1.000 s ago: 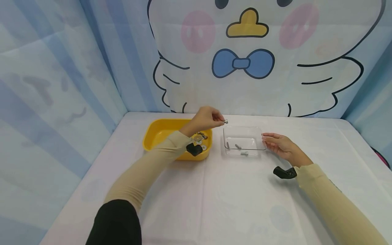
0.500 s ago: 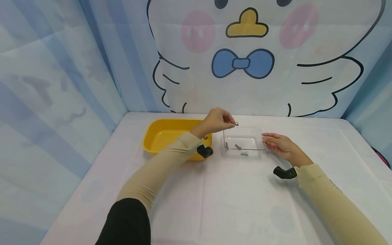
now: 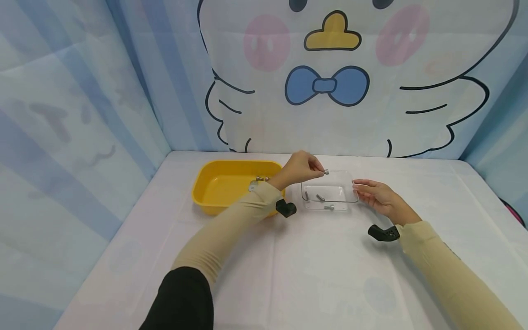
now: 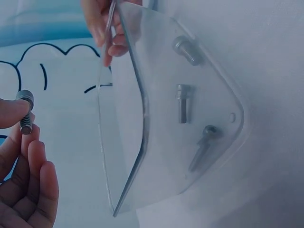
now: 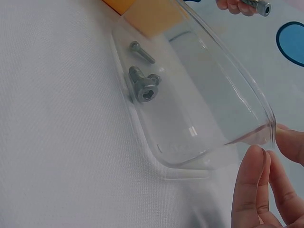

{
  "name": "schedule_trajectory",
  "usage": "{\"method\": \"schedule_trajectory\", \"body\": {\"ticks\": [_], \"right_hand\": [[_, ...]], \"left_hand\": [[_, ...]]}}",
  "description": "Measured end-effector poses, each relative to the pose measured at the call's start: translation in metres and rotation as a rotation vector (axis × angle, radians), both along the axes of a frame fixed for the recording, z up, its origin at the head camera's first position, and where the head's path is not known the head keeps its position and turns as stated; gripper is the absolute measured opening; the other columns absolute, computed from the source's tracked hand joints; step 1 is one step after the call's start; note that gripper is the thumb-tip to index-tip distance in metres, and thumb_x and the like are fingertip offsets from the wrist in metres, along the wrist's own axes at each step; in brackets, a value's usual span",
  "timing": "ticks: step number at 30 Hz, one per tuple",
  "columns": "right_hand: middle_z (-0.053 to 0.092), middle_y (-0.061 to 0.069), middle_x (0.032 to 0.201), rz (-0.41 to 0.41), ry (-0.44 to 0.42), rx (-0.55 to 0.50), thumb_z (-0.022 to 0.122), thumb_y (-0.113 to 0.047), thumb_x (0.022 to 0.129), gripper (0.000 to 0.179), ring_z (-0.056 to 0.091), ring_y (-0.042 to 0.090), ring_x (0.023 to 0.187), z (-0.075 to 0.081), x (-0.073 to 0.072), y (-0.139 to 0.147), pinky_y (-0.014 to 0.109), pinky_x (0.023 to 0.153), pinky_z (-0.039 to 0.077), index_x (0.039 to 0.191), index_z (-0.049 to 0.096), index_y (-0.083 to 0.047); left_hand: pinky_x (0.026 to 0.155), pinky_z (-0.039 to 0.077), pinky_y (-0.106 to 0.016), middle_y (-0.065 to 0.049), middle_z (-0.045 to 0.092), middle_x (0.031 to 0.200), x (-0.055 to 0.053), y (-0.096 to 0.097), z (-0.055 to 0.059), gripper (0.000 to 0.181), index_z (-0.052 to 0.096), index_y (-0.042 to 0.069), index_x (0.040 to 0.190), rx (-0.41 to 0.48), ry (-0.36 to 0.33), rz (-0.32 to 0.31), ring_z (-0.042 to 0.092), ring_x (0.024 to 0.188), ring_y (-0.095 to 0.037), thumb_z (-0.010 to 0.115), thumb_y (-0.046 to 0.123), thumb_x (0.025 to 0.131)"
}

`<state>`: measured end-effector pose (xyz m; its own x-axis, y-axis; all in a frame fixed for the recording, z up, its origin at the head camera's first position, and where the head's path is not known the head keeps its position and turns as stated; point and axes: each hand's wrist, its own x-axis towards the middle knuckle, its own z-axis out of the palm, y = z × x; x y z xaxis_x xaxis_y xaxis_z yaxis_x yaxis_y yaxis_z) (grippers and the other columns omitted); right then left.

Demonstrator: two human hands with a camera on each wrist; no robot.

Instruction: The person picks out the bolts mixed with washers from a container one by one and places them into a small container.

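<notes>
Between thumb and fingers, my left hand pinches a silver hex socket bolt, held above the far left part of a clear plastic box. Three more metal bolts lie in that box; the right wrist view shows a thick socket bolt and a thinner screw, the third partly hidden behind the thick one. My right hand grips the box's right rim between thumb and fingers, as the right wrist view also shows. Left of the box stands a yellow tray, partly covered by my left forearm.
Inside the yellow tray, several metal pieces, among them a bolt, lie near its right side. A white cloth covers the table. Behind the table hangs a printed curtain, with a striped one at the left.
My left hand has moved right with the bolt, from beside the yellow tray to over the clear box. The right hand and the box have stayed in place.
</notes>
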<state>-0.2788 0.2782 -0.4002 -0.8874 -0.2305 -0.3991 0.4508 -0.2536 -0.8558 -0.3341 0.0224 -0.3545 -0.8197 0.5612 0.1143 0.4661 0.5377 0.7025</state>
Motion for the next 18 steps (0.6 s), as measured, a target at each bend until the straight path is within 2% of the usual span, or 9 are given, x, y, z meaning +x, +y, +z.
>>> {"method": "schedule_trajectory", "body": {"ticks": [8,18], "right_hand": [[0.067,-0.006,0.088,-0.01,0.0,-0.015,0.058,-0.005,0.091,0.016,0.061,0.005,0.081,-0.002,-0.003,0.0,0.017,0.074,0.052,0.088,0.066,-0.018],[0.067,-0.007,0.088,-0.016,-0.006,-0.011,0.056,-0.005,0.092,0.016,0.061,0.005,0.082,-0.001,-0.003,-0.001,0.017,0.074,0.053,0.089,0.065,-0.018]], "left_hand": [[0.059,0.045,-0.012,-0.006,0.07,0.08,0.004,0.008,-0.01,0.01,0.073,0.006,0.085,-0.001,-0.015,0.01,0.057,0.066,-0.008,0.069,0.015,0.084],[0.058,0.044,-0.011,-0.005,0.071,0.08,0.006,0.015,-0.016,0.009,0.073,0.006,0.084,0.007,-0.03,0.009,0.056,0.065,-0.007,0.07,0.014,0.083]]}}
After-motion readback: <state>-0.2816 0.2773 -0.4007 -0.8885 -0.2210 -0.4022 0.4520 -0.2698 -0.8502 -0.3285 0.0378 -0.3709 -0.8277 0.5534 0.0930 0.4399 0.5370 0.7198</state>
